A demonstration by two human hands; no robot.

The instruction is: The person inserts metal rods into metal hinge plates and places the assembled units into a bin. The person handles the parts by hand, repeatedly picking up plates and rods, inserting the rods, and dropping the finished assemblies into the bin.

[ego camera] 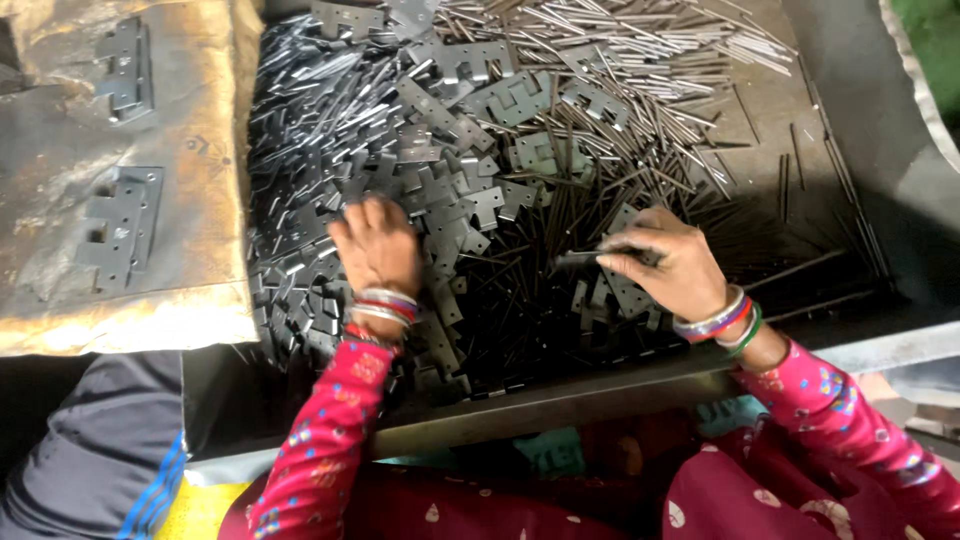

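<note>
A big heap of grey metal hinge leaves (440,150) and thin metal pins (640,60) fills a dark metal tray. My left hand (375,245) lies palm down on the leaves at the heap's left side, fingers curled into them; whether it grips one is hidden. My right hand (665,262) pinches a thin metal pin (585,258) between thumb and fingers, the pin pointing left over the heap. Both wrists wear bangles and pink patterned sleeves.
On the left a worn, rusty board (200,200) carries two assembled hinges (120,225), one of them at the top (125,65). The tray's front rim (560,400) runs across below my hands. Dark cloth with blue stripes (110,460) lies bottom left.
</note>
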